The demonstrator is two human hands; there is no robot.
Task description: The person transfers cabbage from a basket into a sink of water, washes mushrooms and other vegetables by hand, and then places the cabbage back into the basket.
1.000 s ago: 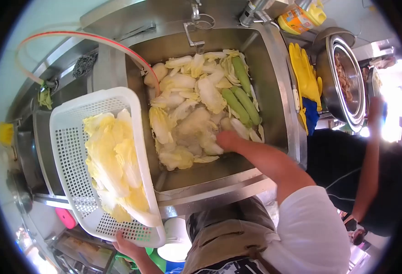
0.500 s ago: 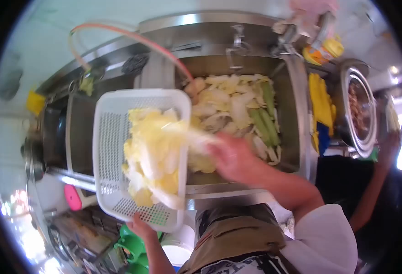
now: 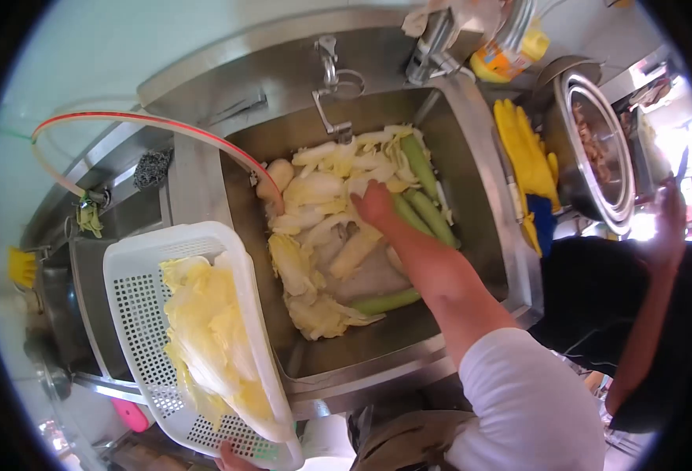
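My right hand [image 3: 375, 206] reaches down into the sink, its fingers closed on a pale napa cabbage leaf [image 3: 359, 184] among the heap. More cabbage leaves [image 3: 314, 188] float around it in the water, with several green gourd-like vegetables [image 3: 432, 216] close to its right side. At the bottom of the view, my left hand [image 3: 234, 458] grips the near end of a white perforated plastic basket [image 3: 130, 302], partly cut off by the frame. The basket tilts beside the sink and holds a pile of yellow-white cabbage leaves [image 3: 205, 330].
A steel sink [image 3: 487, 235] with a faucet [image 3: 330, 86] stands before me. A red-and-white hose [image 3: 157, 122] runs into it. Yellow gloves [image 3: 523, 153] hang at its right, by a metal bowl of meat pieces [image 3: 593, 149]. Another person's hand [image 3: 666, 224] is at far right.
My right hand has gone from above the basket into the sink, and the leaf it carried now lies in the basket. The basket sits lower and further left in view.
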